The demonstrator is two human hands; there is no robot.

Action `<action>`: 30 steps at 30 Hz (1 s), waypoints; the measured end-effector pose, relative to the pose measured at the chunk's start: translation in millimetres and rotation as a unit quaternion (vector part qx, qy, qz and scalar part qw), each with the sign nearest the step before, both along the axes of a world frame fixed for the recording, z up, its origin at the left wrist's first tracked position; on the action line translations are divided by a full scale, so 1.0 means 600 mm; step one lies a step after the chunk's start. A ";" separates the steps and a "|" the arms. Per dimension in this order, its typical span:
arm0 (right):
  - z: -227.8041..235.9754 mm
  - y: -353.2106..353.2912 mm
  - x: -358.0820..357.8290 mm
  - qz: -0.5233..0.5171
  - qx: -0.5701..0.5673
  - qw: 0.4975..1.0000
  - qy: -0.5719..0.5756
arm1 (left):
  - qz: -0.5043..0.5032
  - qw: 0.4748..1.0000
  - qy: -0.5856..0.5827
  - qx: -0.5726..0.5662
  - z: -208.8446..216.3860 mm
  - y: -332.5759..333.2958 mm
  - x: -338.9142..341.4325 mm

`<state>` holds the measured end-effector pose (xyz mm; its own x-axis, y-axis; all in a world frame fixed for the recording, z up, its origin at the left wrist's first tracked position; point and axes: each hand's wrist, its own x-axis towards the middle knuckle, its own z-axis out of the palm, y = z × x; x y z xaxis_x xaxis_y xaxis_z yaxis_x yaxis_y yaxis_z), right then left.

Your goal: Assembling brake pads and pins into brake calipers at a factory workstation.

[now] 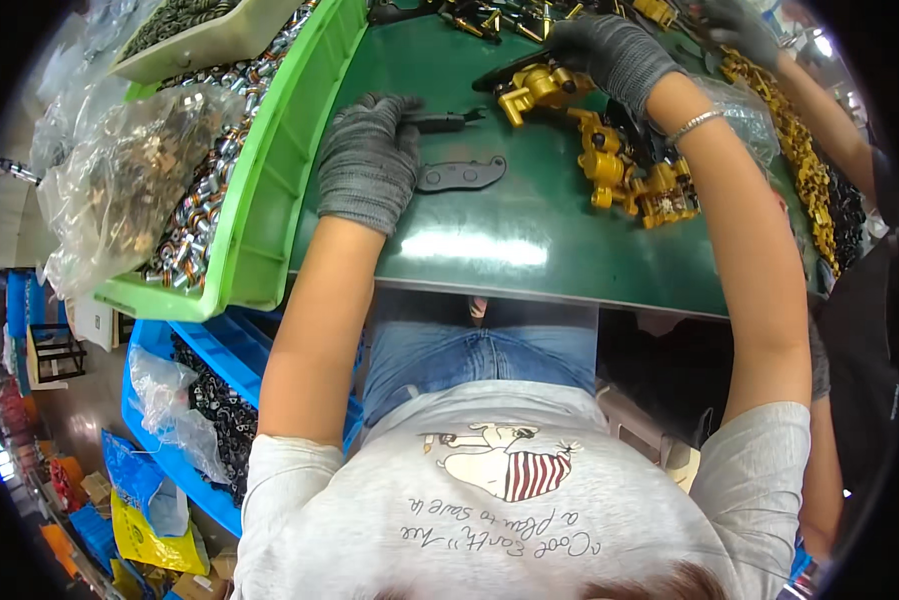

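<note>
My left hand [369,160], in a grey knit glove, lies on the green table [529,250] and pinches a small black metal part [447,122] at its fingertips. A flat black brake pad [460,175] lies just to the right of that hand. My right hand [614,52], also gloved, reaches further out and grips a gold brake caliper [532,88] from above. Several more gold calipers [634,175] lie in a cluster under my right forearm.
A green bin [269,200] of small metal fittings, with a clear plastic bag [119,180] on top, borders the table's left side. Blue bins [209,400] of dark parts stand below. Another person's gloved hand [744,30] and arm work at the far right beside a row of gold parts [804,165].
</note>
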<state>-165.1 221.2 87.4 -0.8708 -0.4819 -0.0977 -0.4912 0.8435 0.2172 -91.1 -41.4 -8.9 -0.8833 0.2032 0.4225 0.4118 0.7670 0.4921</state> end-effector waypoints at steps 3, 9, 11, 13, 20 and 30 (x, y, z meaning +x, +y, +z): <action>0.026 -0.004 0.063 0.003 0.048 0.993 0.105 | -0.022 0.968 -0.023 0.250 0.003 0.004 0.002; 0.032 -0.034 0.225 0.130 -0.458 0.863 0.168 | -0.215 0.715 -0.181 0.640 0.036 0.043 0.107; 0.001 -0.085 0.281 0.144 -0.435 0.877 0.145 | -0.277 0.545 -0.315 0.726 0.028 0.050 0.137; -0.009 -0.076 0.297 0.084 -0.299 0.932 0.186 | -0.235 0.626 -0.304 0.678 0.023 0.045 0.156; -0.012 0.158 0.154 -0.181 -0.444 0.877 -0.016 | -0.202 0.841 -0.195 0.462 0.014 0.074 0.161; -0.040 0.149 0.065 -0.282 -0.118 0.949 -0.074 | -0.218 0.944 -0.112 0.222 0.012 0.069 0.148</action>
<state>-126.0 310.9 63.7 -0.9818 0.0328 -0.1871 0.0423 0.9980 -0.0468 -2.4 0.2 -1.6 -0.8338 0.4157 0.3634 0.4880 0.2469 0.8372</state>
